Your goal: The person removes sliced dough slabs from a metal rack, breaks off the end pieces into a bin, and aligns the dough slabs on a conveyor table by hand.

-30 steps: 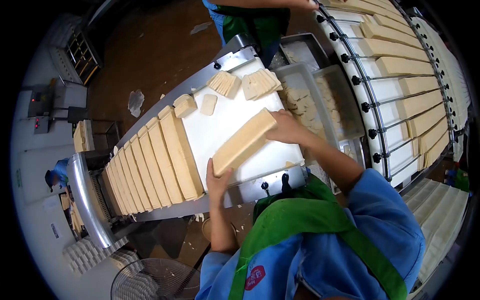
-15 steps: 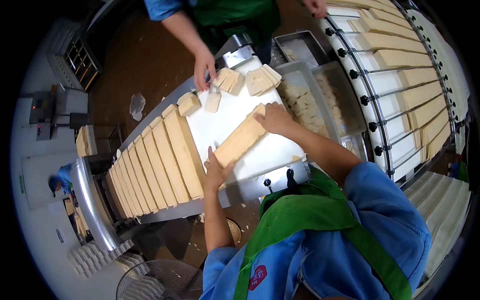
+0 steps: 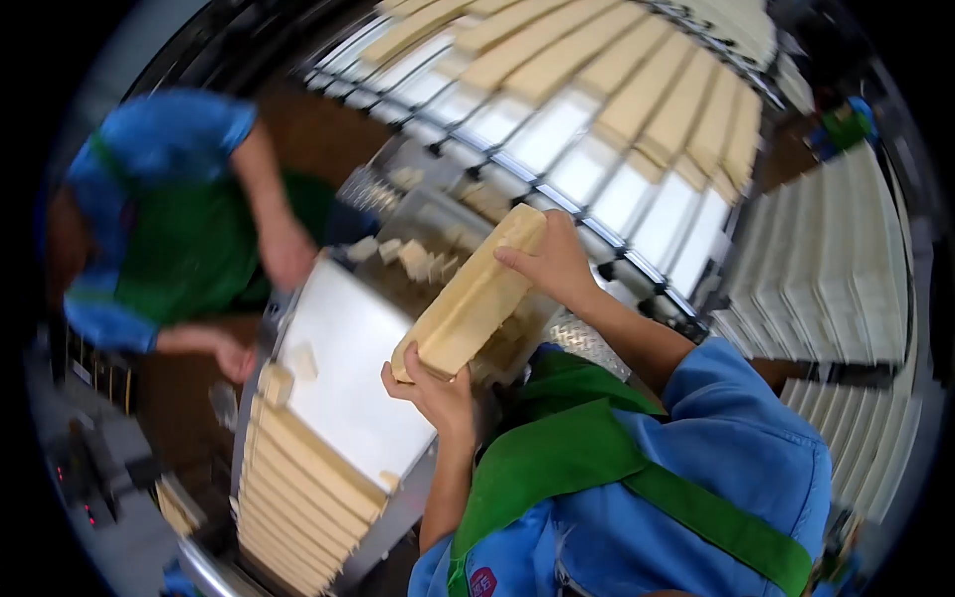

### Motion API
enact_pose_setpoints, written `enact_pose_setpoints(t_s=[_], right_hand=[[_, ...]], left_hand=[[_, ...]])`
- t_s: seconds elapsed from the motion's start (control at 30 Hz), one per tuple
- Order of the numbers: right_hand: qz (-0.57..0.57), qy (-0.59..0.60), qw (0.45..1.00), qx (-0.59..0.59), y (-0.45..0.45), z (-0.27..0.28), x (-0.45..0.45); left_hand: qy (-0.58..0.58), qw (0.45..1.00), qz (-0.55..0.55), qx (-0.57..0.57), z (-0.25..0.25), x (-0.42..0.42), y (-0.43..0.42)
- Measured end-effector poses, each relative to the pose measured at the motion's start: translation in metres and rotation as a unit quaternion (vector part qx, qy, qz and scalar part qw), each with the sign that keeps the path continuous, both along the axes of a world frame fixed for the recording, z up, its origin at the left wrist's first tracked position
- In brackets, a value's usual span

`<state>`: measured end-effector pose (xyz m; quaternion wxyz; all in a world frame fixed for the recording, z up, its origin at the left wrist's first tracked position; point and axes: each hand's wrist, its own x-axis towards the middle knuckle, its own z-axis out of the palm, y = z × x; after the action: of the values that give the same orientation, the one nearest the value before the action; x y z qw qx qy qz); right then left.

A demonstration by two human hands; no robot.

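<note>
A long, pale yellow stack of thin sheets is held up at a slant, above a bin of scraps. My left hand grips its lower end, with the thumb across one face. Around the upper end wraps my right hand, its thumb on the near face. The white conveyor belt lies to the left, carrying a row of similar long stacks and a small cut block.
A plastic bin with pale scraps stands beyond the conveyor. A co-worker in a green apron is at the left. Across the top runs a wide rack with metal rods bearing more long stacks. Pale stacked sheets stand at the right.
My hands have lifted the stack off the belt and carried it over the bin. The view has turned towards the rack. The cut pieces by the co-worker have left the belt, some now in the bin.
</note>
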<state>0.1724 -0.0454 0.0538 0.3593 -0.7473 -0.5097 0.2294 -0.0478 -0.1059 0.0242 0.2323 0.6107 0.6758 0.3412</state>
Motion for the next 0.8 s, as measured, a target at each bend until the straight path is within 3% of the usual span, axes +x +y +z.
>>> enact_pose_setpoints(t_s=[0.1,0.2,0.27,0.4,0.5,0.53,0.6,0.63,0.77,0.8], right_hand=[[-0.161,-0.063,0.984,0.044,-0.024,0.009,0.073],[-0.292,-0.045,0.955,0.030,-0.054,0.005,0.154],[-0.325,-0.059,0.944,0.007,-0.077,-0.002,0.209],[-0.261,-0.045,0.960,-0.093,-0.105,-0.032,0.298],[-0.206,-0.103,0.964,-0.134,-0.113,-0.047,0.335],[-0.184,-0.154,0.958,-0.157,-0.114,-0.050,0.346],[-0.163,-0.142,0.960,-0.176,-0.114,-0.058,0.364],[-0.154,-0.142,0.956,-0.204,-0.112,-0.059,0.369],[-0.152,-0.116,0.949,-0.249,-0.105,-0.052,0.385],[-0.154,-0.113,0.944,-0.267,-0.104,-0.051,0.387]], left_hand=[[-0.009,0.995,-0.095,-0.026,0.018,0.069,0.003],[0.025,0.974,-0.218,0.052,0.024,0.127,-0.004],[0.048,0.947,-0.317,0.022,0.035,0.165,-0.019],[0.065,0.885,-0.460,0.039,0.021,0.214,-0.049],[0.006,0.799,-0.601,-0.010,0.011,0.236,-0.066],[0.009,0.799,-0.602,-0.017,0.009,0.241,-0.068],[0.009,0.758,-0.652,-0.013,0.004,0.249,-0.066],[0.013,0.751,-0.659,0.037,0.000,0.254,-0.063],[0.060,0.729,-0.682,0.025,-0.019,0.264,-0.053],[0.046,0.721,-0.687,0.081,-0.023,0.268,-0.051]])
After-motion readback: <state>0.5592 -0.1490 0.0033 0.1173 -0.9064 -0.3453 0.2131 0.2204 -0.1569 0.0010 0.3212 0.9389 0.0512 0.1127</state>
